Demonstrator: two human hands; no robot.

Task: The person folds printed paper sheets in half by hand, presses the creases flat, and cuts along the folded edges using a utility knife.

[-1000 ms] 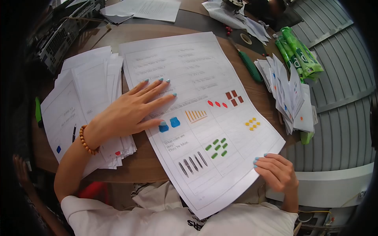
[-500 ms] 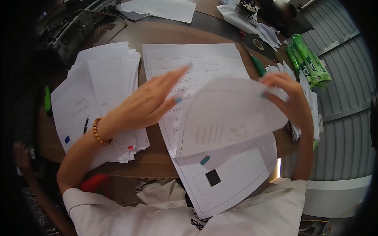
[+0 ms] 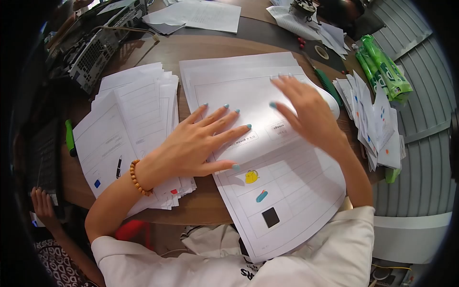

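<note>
Large printed sheets [image 3: 301, 179] lie on the wooden table in front of me, the upper one folded back over the far half. My left hand [image 3: 193, 143], with a beaded bracelet at the wrist, rests flat on the left side of the folded sheet, fingers spread. On the right part of the fold, my right hand [image 3: 306, 110] has its fingers stretched out, over or against the paper. The exposed lower page shows a yellow purse picture [image 3: 251, 177], a small teal picture [image 3: 261, 195] and a black square [image 3: 270, 217].
A stack of papers [image 3: 107, 124] lies to the left, a green-handled tool [image 3: 329, 86] and small cut papers [image 3: 373, 115] to the right. Green packets [image 3: 382, 71] are beyond. Another person's hand [image 3: 43, 203] is at the far left; computer hardware [image 3: 98, 52] stands back left.
The top sheet has been turned back and now lies folded over. My right hand let go of its edge and moved left onto the fold; my left hand came down flat.
</note>
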